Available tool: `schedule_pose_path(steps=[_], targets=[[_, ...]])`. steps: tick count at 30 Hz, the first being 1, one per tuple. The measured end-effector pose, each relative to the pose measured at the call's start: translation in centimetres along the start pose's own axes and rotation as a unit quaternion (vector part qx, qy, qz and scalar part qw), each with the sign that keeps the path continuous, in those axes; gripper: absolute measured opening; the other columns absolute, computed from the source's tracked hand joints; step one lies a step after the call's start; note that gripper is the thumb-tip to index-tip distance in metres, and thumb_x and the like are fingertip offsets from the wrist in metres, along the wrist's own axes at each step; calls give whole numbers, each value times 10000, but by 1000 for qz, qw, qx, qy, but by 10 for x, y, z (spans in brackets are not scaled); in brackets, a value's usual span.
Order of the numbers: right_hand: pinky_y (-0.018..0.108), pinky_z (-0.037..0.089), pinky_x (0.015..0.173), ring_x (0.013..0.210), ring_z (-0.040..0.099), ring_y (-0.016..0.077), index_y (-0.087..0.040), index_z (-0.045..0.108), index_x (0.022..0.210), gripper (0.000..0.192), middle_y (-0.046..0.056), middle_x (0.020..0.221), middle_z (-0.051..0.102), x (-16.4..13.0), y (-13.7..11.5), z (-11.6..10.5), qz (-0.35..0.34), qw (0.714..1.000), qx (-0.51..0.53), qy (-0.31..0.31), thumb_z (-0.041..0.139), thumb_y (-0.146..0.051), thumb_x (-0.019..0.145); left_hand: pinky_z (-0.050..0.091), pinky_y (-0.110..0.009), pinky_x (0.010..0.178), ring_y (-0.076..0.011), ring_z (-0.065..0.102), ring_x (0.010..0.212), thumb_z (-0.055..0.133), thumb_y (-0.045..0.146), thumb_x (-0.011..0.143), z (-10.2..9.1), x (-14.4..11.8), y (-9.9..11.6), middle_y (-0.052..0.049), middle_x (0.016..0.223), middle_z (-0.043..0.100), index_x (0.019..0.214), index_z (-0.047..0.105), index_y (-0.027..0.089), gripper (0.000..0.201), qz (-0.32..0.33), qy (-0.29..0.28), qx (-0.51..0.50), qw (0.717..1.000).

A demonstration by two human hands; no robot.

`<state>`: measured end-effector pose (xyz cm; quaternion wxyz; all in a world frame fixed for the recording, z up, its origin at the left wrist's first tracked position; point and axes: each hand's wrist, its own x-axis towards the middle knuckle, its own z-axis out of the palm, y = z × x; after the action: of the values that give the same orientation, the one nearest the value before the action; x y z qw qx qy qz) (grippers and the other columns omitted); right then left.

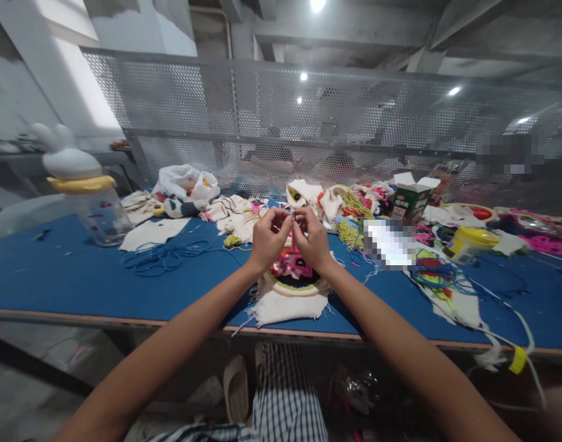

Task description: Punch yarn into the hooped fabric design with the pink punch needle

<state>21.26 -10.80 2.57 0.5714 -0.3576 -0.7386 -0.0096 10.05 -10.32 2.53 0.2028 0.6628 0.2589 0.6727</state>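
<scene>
My left hand and my right hand meet above a round embroidery hoop. Thumbs and fingertips are pinched together, almost touching each other. Whatever small thing lies between the fingertips is too tiny to make out. A narrow pink strip shows below the fingers, between the hands; whether it is yarn or a tool I cannot tell. Stretched in the hoop is dark cloth with pink, red and white yarn work, partly covered by my hands. White frayed fabric spreads from the hoop toward the table's front edge.
Blue yarn lies loose on the blue table, near a rabbit-topped jar. Behind the hoop are heaped cloth and yarn. Rightward stand a green box, a yellow-lidded tub and a white cord.
</scene>
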Motion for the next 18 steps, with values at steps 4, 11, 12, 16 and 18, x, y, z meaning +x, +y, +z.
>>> schedule_pose_path(steps=[4, 11, 12, 16, 18], targets=[[271, 443, 608, 749, 543, 164, -206, 491, 906, 119, 41, 831, 548, 1, 1, 0, 9, 1000, 15, -6, 441, -154, 811, 397, -188, 495, -79, 492, 532, 544, 223, 780, 0, 1, 1, 15, 651, 552, 761, 547, 162, 64, -6, 0, -9, 1000], [254, 416, 565, 700, 501, 154, -203, 494, 755, 95, 18, 731, 498, 3, -1, -2, 17, 1000, 22, -6, 437, -192, 830, 383, -184, 474, -75, 481, 508, 554, 223, 772, 0, 1, 0, 23, 632, 539, 753, 545, 164, 63, -14, 5, -16, 1000], [251, 410, 559, 690, 494, 151, -201, 486, 736, 107, 14, 719, 487, 3, -1, -2, 17, 1000, 22, -6, 436, -191, 831, 382, -184, 473, -74, 481, 507, 554, 223, 772, 0, 1, 0, 24, 630, 539, 754, 545, 164, 62, -14, 5, -17, 1000], [245, 387, 556, 648, 466, 130, -183, 467, 702, 132, -5, 691, 456, 3, -1, -3, 16, 1000, 17, -7, 443, -186, 832, 384, -185, 478, -75, 481, 513, 553, 224, 772, 0, 1, 0, 22, 636, 537, 752, 545, 162, 66, -16, 6, -19, 1000], [245, 376, 562, 632, 455, 121, -174, 463, 692, 142, -14, 681, 448, 3, -2, -3, 13, 1000, 13, -8, 448, -186, 833, 386, -186, 480, -74, 477, 513, 551, 227, 774, 0, 1, -1, 21, 638, 534, 753, 545, 161, 69, -18, 7, -20, 1000]])
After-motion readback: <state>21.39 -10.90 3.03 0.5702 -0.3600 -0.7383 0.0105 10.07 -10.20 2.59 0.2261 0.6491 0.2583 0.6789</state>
